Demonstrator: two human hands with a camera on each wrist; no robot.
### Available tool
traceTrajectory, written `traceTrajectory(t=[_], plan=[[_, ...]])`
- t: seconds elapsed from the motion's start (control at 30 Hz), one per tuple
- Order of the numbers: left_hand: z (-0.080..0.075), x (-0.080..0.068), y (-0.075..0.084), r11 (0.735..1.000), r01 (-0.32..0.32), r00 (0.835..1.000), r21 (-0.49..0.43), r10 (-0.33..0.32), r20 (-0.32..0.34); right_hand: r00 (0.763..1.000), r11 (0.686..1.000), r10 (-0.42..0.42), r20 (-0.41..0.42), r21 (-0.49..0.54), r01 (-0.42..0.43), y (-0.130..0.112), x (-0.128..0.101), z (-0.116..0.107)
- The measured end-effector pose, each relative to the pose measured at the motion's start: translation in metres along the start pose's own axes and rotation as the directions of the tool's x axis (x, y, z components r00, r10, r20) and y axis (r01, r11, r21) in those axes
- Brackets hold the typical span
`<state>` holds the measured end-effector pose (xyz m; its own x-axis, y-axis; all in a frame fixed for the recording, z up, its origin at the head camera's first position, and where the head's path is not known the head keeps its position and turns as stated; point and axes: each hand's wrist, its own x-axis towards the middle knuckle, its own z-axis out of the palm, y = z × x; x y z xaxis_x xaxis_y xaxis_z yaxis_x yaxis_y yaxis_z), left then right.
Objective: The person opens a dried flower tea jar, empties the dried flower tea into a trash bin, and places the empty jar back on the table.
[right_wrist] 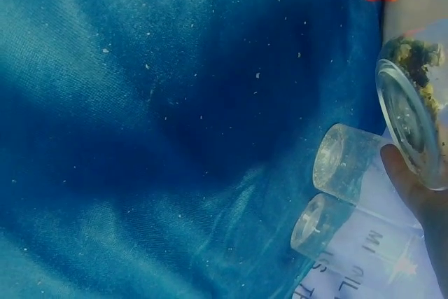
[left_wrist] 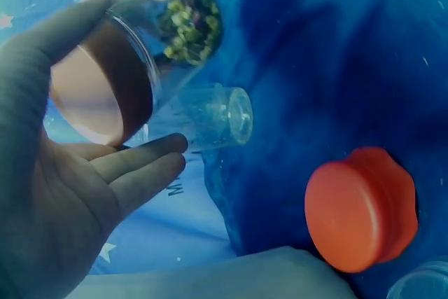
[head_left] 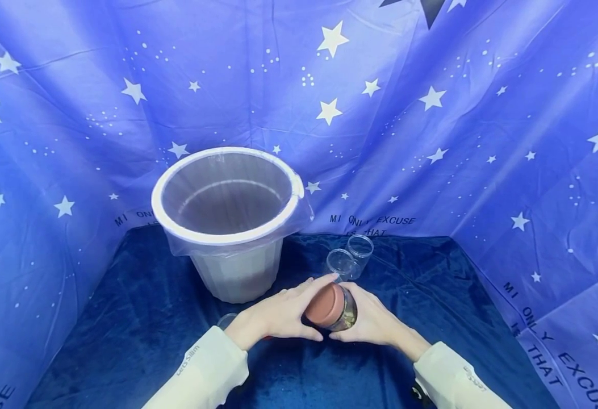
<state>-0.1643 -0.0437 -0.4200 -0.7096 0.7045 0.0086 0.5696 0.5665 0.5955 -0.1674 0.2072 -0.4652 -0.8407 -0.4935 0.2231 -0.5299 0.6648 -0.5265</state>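
A clear jar (head_left: 350, 315) with a brown lid (head_left: 324, 307) is held tilted between the two hands, above the blue cloth. My left hand (head_left: 275, 315) grips the lid, its thumb and fingers spread to either side. My right hand (head_left: 375, 319) holds the glass body of the jar near its base. Through the wall in the left wrist view, small yellow, green and dark pieces (left_wrist: 192, 26) lie in the jar. The lid looks seated on the jar; whether it is loose I cannot tell.
Behind the hands stand two clear containers (head_left: 341, 262). A large bin (head_left: 227, 237) with a plastic liner stands back left. A red-orange scalloped lid-like piece (left_wrist: 350, 215) lies by the left forearm, near another clear container (left_wrist: 423, 285). Dark blue cloth (right_wrist: 175, 138) has scattered pale specks.
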Motion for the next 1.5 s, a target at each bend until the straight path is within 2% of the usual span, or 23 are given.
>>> traceTrajectory(t=[0.13,0.3,0.43,0.57,0.6,0.67,0.73,0.83,0.93,1.07,1.27,1.5], plan=[[-0.001,-0.002,-0.002,0.979,-0.068,0.998,0.194,0.069,0.002,1.0,1.0,0.005,0.015,0.009,-0.005,0.0,-0.001,0.002],[0.002,-0.002,-0.003,0.917,-0.136,0.982,0.375,0.175,-0.071,1.0,1.0,0.002,0.023,0.007,-0.002,0.0,-0.003,0.003],[0.005,0.0,-0.003,0.869,-0.209,0.953,0.449,0.284,-0.106,1.0,1.0,-0.001,0.02,-0.017,0.001,0.0,-0.003,0.003],[0.008,0.001,-0.004,0.779,-0.281,0.905,0.561,0.409,-0.114,1.0,0.999,-0.004,0.009,-0.046,0.005,-0.001,-0.003,0.004],[0.008,0.001,-0.004,0.759,-0.285,0.9,0.586,0.422,-0.109,1.0,0.999,-0.004,0.011,-0.053,0.004,-0.001,-0.003,0.004],[0.009,0.0,-0.004,0.742,-0.277,0.904,0.61,0.417,-0.096,1.0,0.998,0.001,0.022,-0.058,0.001,-0.001,-0.003,0.004],[0.01,0.0,-0.003,0.754,-0.269,0.911,0.599,0.401,-0.096,0.999,0.998,0.004,0.032,-0.063,-0.002,-0.001,-0.003,0.004],[0.01,-0.001,-0.003,0.804,-0.246,0.931,0.542,0.352,-0.1,0.999,0.998,0.003,0.039,-0.062,-0.001,0.0,-0.002,0.004],[0.009,0.0,-0.003,0.842,-0.229,0.937,0.488,0.327,-0.126,1.0,0.997,-0.007,0.028,-0.074,0.009,0.0,-0.002,0.005],[0.007,0.002,-0.002,0.88,-0.19,0.947,0.436,0.281,-0.154,1.0,0.997,-0.006,0.019,-0.075,0.007,0.0,-0.002,0.004],[0.009,0.004,-0.001,0.927,-0.104,0.965,0.361,0.182,-0.19,1.0,0.998,-0.005,0.028,-0.07,0.007,-0.001,-0.002,0.003],[0.011,0.005,0.0,0.961,-0.037,0.971,0.274,0.1,-0.216,0.999,0.998,-0.014,0.03,-0.055,0.015,0.0,-0.003,0.004]])
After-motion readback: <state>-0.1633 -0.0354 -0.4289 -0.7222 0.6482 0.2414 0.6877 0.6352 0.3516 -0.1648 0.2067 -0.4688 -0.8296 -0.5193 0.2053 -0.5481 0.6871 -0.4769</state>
